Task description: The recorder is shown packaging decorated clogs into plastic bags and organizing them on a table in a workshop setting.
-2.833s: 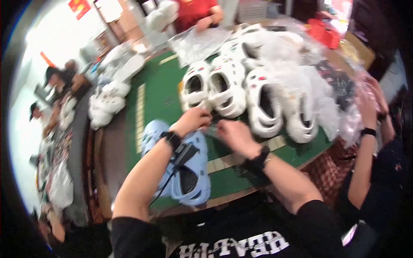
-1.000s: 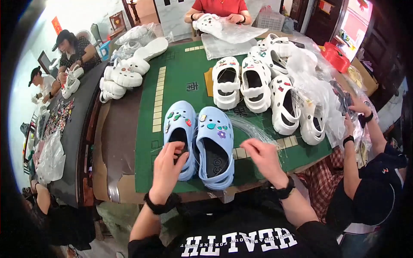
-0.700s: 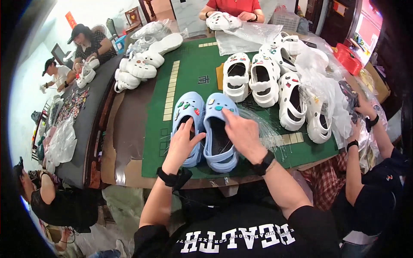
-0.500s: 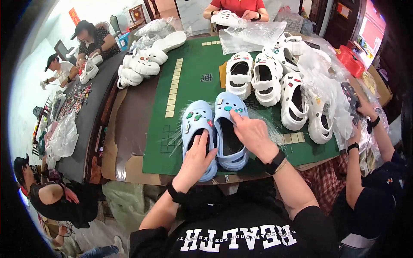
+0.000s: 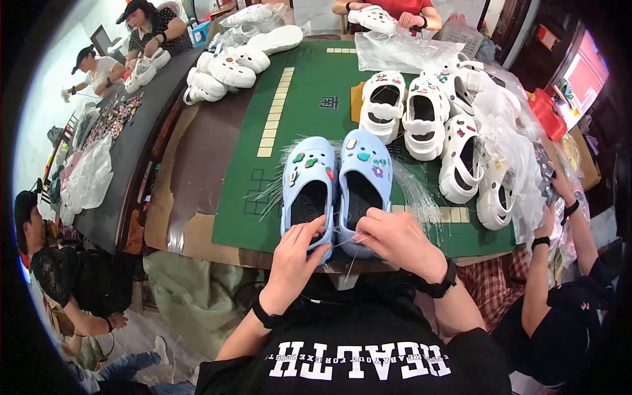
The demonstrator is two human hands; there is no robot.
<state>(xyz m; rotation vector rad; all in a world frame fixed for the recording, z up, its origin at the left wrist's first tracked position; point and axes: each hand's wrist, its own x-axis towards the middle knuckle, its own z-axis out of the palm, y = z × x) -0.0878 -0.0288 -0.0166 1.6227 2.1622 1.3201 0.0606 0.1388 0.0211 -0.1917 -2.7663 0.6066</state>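
Note:
A pair of light blue clogs stands side by side, toes pointing away from me. The left clog (image 5: 306, 155) carries green, red and white charms; teal, purple and yellow ones sit on the right clog (image 5: 368, 155). At the left clog's inner heel, my left hand (image 5: 293, 260) is closed on the rim. My right hand (image 5: 401, 243) is closed by the right clog's heel, pinching a thin clear plastic strand (image 5: 351, 264). The strand runs between my hands across the heels. Its ends are hard to make out.
More clear strands (image 5: 421, 191) fan out beneath the clogs on the green mat (image 5: 257, 191). White clogs (image 5: 424, 112) with charms stand at right beside clear plastic bags (image 5: 520, 145). Another white pile (image 5: 227, 66) lies far left. Co-workers sit around; one person's hands (image 5: 550, 204) are at right.
My right hand has left the right clog's charms and come back to the heels, where it now pinches a strand. My left hand has moved from the left clog's opening to its heel.

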